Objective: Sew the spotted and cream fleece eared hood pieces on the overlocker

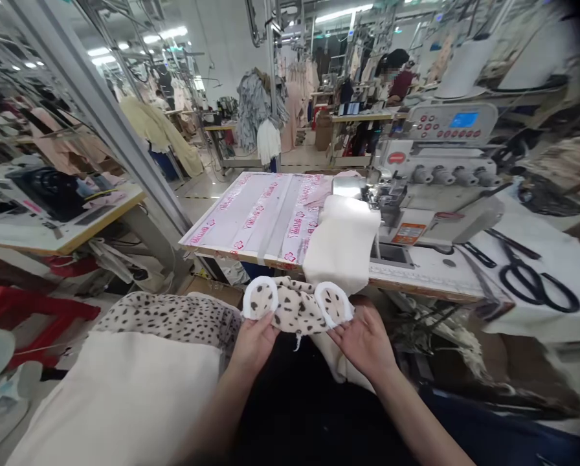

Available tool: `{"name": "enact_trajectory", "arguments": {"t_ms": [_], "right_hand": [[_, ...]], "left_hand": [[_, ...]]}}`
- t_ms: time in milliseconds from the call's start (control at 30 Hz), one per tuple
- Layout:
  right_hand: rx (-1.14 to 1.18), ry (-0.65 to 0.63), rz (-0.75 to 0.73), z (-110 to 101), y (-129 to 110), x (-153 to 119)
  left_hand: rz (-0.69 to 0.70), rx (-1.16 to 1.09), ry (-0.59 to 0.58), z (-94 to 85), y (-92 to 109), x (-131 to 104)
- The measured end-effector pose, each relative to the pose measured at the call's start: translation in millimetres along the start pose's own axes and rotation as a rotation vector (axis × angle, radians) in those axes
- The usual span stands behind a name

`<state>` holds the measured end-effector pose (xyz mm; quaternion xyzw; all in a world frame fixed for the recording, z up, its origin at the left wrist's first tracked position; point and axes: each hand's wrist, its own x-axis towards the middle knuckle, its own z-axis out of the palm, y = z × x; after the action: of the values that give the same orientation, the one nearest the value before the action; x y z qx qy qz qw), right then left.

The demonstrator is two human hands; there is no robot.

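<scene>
A cream fabric piece with dark spots [297, 309] is stretched between my hands, with a white-edged round ear shape at each end. My left hand [257, 338] pinches its lower left edge below one ear. At the right ear, my right hand [365, 338] grips the lower edge, palm turned partly up. A white thread end hangs from the middle of the piece. Just beyond it, a plain cream cloth [342, 243] lies over the table edge beside the sewing machine [435, 188]. Spotted and cream fabric [139, 369] is heaped at the left.
Black scissors [525, 278] lie on the right of the machine table. A board wrapped in printed plastic [256, 213] extends left of the machine. A metal post [100, 123] slants at the left, near another sewing table [52, 236]. A person [399, 74] is in the background.
</scene>
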<state>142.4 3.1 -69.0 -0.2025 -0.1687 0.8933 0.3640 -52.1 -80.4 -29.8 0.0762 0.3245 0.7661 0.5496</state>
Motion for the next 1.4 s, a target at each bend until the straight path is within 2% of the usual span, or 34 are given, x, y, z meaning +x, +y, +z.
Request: {"name": "enact_trajectory", "arguments": {"t_ms": [233,400,467,500,533,600,633,667,733,800,833,933,1000,1100,1133,1167,1200,1300,1400], "right_hand": [[-0.003,-0.003,-0.013,2,-2,-1],[-0.002,-0.018,-0.018,-5,-2,1],[-0.099,0.041,-0.016,-8,-3,1],[-0.197,0.112,-0.043,-8,-3,-1],[-0.329,0.204,-0.113,-7,-3,-4],[-0.67,0.367,-0.372,2,-1,-12],[-0.847,0.384,-0.526,10,0,-16],[-1.012,0.339,-0.652,19,2,-21],[-1.284,0.095,-0.75,40,7,-25],[-1.449,-0.127,-0.74,57,10,-21],[-1.489,-0.175,-0.733,62,10,-17],[-1.482,-0.134,-0.71,67,0,0],[-1.434,-0.099,-0.623,66,-13,7],[-1.366,-0.096,-0.412,71,-33,11],[-1.338,-0.103,-0.352,74,-38,10],[-1.308,-0.113,-0.305,77,-43,9],[-1.276,-0.119,-0.269,81,-47,8],[-1.196,-0.118,-0.178,90,-62,5],[-1.115,-0.097,-0.125,96,-81,1]], "left_hand": [[-0.001,0.018,0.024,-0.2,-1,3],[-0.011,0.03,0.017,0.4,0,4],[-0.011,0.033,0.013,1.4,0,4],[-0.014,0.033,0.01,2.2,0,4],[-0.012,0.032,0.008,3.3,-1,3],[-0.002,0.038,-0.007,6.7,-5,1],[0.001,0.048,-0.024,9.2,-8,0],[0.0,0.064,-0.048,12.4,-12,-2],[-0.029,0.134,-0.127,20.9,-19,-6],[-0.065,0.272,-0.233,30.5,-23,-11],[-0.075,0.361,-0.286,34.7,-23,-14],[-0.06,0.671,-0.391,39.3,-14,-19],[0.067,0.834,-0.339,33.8,-8,-16],[0.452,0.922,-0.077,18.2,-6,-3],[0.532,0.944,-0.015,12.9,-8,2],[0.542,0.983,-0.002,7.9,-10,7],[0.493,1.037,-0.034,3.4,-12,12],[0.267,1.196,-0.235,-9.1,-11,24],[0.287,1.3,-0.289,-24.1,4,32]]}}
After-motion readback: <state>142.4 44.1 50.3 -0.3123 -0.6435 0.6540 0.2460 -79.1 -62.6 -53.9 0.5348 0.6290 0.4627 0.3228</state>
